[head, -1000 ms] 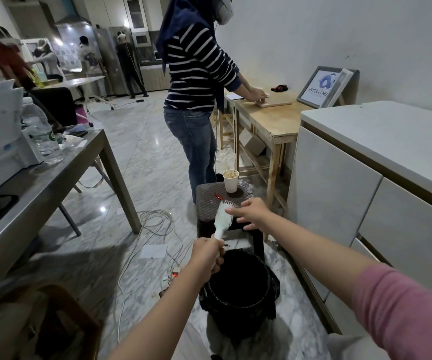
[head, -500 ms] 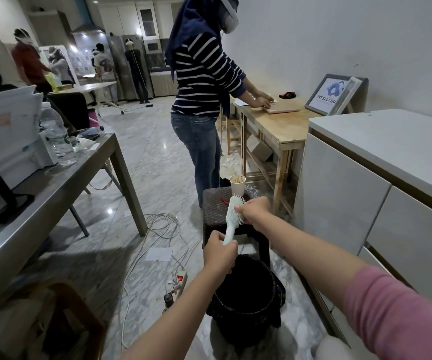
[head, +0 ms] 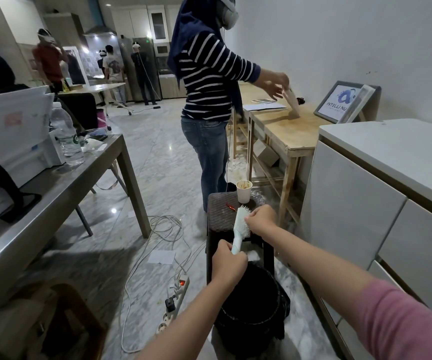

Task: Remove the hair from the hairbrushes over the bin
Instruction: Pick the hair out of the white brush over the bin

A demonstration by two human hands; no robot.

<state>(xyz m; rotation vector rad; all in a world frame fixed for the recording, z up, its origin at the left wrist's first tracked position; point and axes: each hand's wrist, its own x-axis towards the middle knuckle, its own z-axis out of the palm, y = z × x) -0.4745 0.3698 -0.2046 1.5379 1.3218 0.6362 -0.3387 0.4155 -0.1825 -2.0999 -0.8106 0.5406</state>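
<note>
A pale green-white hairbrush (head: 240, 224) stands almost upright above the far rim of a black bin (head: 251, 307) lined with a black bag. My left hand (head: 227, 263) grips its handle from below. My right hand (head: 260, 220) is curled against the bristle side of the brush head, fingertips pinched among the bristles. Whether hair is between those fingers cannot be made out. A small red object (head: 231, 207) lies on the dark woven stool (head: 220, 216) just behind the bin.
A paper cup (head: 244, 190) stands on the stool. A person in a striped top (head: 209, 81) works at a wooden table (head: 285, 128) ahead. White cabinets (head: 365, 203) line the right. A metal table (head: 53, 193) stands left, with cables and a power strip (head: 175, 289) on the floor.
The brush has tilted more upright and my right hand has slid down along the bristles. The person ahead has lifted a board on edge off the wooden table.
</note>
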